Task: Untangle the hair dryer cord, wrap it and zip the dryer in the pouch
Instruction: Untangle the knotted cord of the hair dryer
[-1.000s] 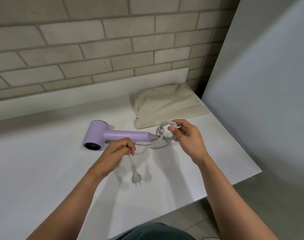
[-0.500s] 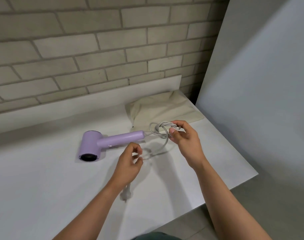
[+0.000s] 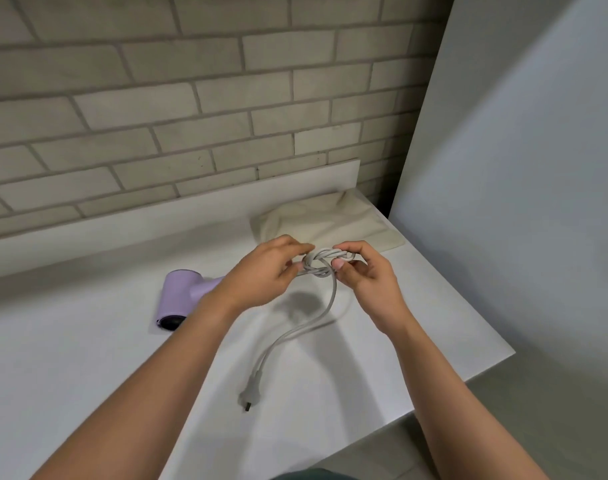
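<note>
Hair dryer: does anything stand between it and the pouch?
Only its own knotted cord, pinched by the left hand and right hand, between the hair dryer and the pouch; nothing else shows there.

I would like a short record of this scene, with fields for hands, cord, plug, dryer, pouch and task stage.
cord: grey, knotted, held above the table; one strand hangs to the plug
left hand: pinches the cord knot from the left
right hand: pinches the same knot from the right
plug: lies on the white table
hair dryer: lilac, lying on the table, handle behind the left hand
pouch: cream, flat at the table's back, behind the hands
task stage: untangling; cord not wrapped, dryer outside pouch
</note>
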Action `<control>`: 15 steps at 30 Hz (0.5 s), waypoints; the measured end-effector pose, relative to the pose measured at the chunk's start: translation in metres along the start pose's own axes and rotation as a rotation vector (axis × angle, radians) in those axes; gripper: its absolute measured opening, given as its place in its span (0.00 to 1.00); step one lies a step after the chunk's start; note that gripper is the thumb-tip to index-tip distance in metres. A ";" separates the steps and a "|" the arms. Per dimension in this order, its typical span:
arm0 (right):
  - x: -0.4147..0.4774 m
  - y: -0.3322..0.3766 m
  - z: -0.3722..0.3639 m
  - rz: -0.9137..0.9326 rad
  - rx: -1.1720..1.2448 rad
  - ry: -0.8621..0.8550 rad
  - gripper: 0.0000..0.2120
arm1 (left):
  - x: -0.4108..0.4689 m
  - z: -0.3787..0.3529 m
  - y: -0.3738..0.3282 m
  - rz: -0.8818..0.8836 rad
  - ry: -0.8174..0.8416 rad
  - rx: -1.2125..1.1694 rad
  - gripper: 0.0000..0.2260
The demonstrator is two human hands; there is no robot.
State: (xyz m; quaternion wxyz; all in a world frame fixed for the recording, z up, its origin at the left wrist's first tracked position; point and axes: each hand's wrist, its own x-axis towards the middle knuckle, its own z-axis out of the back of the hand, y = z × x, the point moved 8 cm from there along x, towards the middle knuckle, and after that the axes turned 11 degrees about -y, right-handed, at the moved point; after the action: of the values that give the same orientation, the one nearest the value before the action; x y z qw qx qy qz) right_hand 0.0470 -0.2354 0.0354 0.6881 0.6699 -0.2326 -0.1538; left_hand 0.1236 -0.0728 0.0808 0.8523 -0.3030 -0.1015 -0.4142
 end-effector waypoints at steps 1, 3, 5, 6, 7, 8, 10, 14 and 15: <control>0.000 0.003 0.000 0.027 -0.038 0.004 0.08 | 0.003 -0.001 -0.001 -0.029 0.044 0.023 0.15; 0.001 0.008 -0.001 0.071 -0.105 0.014 0.08 | 0.010 0.005 -0.002 -0.050 0.046 0.037 0.10; 0.001 0.011 0.002 0.101 -0.159 0.017 0.07 | 0.014 0.013 -0.002 -0.029 0.001 0.022 0.06; 0.002 0.013 0.001 0.116 -0.195 0.022 0.06 | 0.015 0.016 0.000 -0.011 -0.017 0.009 0.05; 0.003 0.014 0.001 0.129 -0.232 0.028 0.06 | 0.016 0.017 0.003 0.010 -0.027 -0.009 0.04; 0.004 0.015 0.000 0.141 -0.267 0.033 0.06 | 0.016 0.017 0.005 0.036 -0.028 -0.037 0.03; 0.006 0.019 -0.002 0.178 -0.331 0.045 0.06 | 0.016 0.017 0.009 0.094 -0.024 -0.099 0.02; 0.011 0.027 -0.010 0.274 -0.487 0.072 0.05 | 0.014 0.015 0.012 0.137 -0.023 -0.120 0.03; 0.013 0.030 -0.011 0.293 -0.523 0.071 0.05 | 0.014 0.015 0.012 0.131 -0.031 -0.113 0.05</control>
State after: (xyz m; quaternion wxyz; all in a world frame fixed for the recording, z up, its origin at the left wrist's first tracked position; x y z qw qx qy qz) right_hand 0.0611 -0.2308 0.0669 0.8598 0.4343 -0.2552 -0.0840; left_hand 0.1427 -0.0673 0.0941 0.8573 -0.3631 -0.0712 -0.3580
